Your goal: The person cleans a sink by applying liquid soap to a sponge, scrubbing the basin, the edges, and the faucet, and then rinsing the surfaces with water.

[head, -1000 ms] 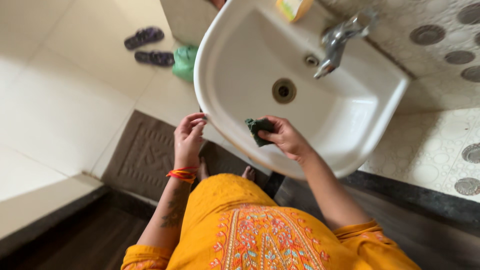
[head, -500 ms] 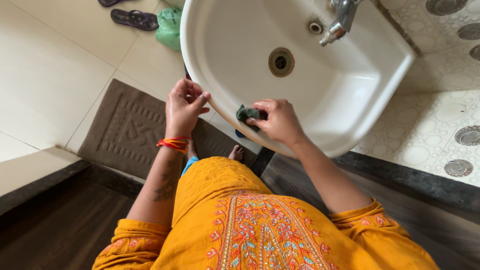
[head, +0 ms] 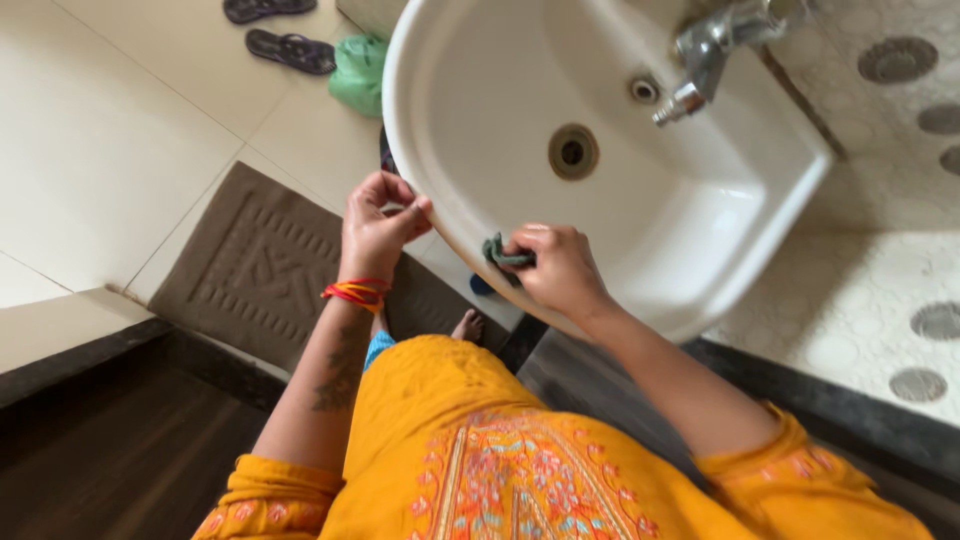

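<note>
The white washbasin (head: 470,215) sits lower in view than before. The right hand (head: 555,268) has slid the dark green scrub pad (head: 497,252), fingers clamped on it, onto the front rim. The left hand (head: 378,228) stays beside the rim, fingers loosely curled.

Basin: white glossy ceramic washbasin (head: 520,70), smooth, upper centre.
Tap: shiny metal tap (head: 712,52), upper right.
Pad: dark green scrubbing pad (head: 497,251), seemingly rough fibre, centre.
Mat: brown matt embossed floor mat (head: 250,270), left.
</note>
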